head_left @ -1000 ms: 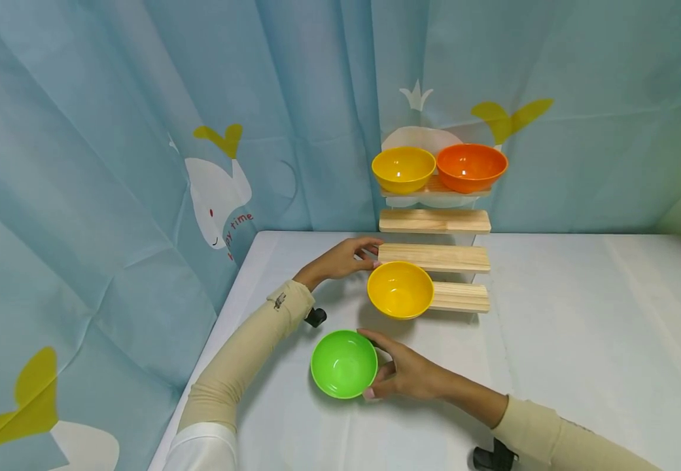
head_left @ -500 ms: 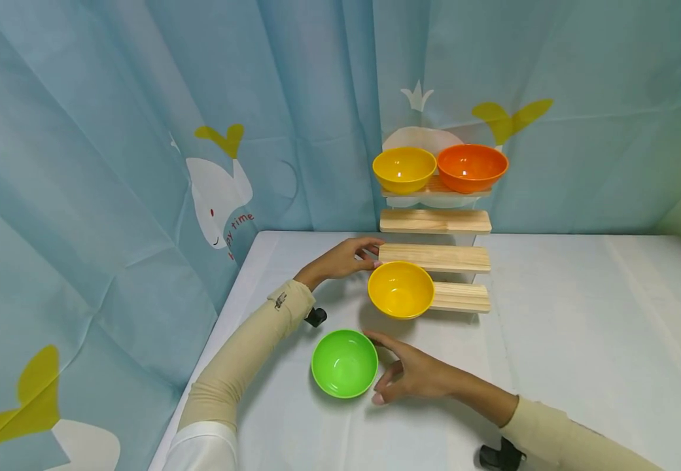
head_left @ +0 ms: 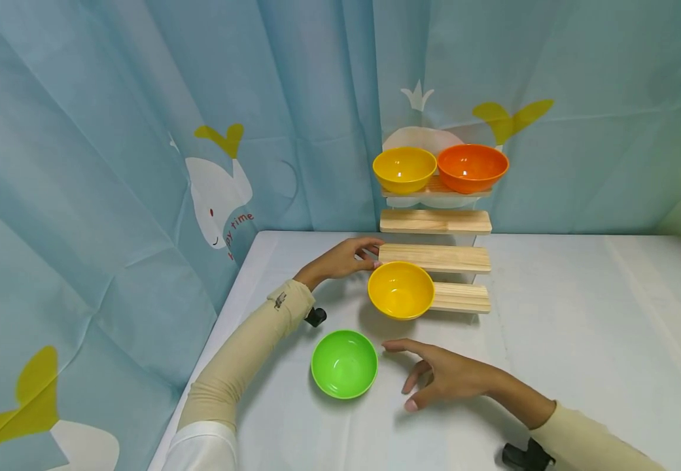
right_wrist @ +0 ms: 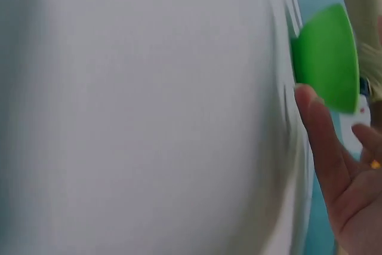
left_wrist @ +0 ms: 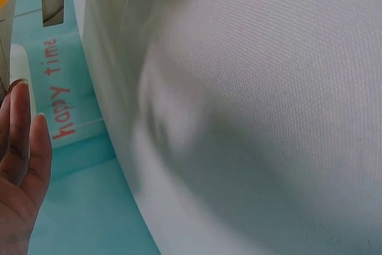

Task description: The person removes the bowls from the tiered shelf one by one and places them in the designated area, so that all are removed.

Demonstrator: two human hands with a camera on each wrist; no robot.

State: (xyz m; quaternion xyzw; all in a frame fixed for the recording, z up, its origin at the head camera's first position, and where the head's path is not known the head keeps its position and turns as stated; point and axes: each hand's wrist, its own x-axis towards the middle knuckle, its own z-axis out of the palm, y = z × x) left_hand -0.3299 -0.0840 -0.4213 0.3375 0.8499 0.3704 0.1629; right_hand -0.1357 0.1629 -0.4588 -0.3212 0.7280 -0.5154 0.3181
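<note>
Left hand (head_left: 343,259) is held at the left side of the rack (head_left: 434,221), fingertips by the end of the third slat (head_left: 440,258) down; whether anything is pinched can't be told. Right hand (head_left: 454,374) is spread, nothing held, just beside the green bowl (head_left: 345,364), not touching.

Green bowl is set upright on the counter (head_left: 581,340), in front of the rack. Probably light, stiff plastic; glossy, so some slip should be expected; breakage unlikely. Best gripped at the rim from the right.

Room behind it is limited by the lower yellow bowl (head_left: 401,290), seated at the bottom slat's (head_left: 462,297) left end; likely easily knocked. Upper yellow bowl (head_left: 405,171) and orange bowl (head_left: 472,169) are parked side by side on the top slat (head_left: 434,186), backed by the curtain (head_left: 322,85).
</note>
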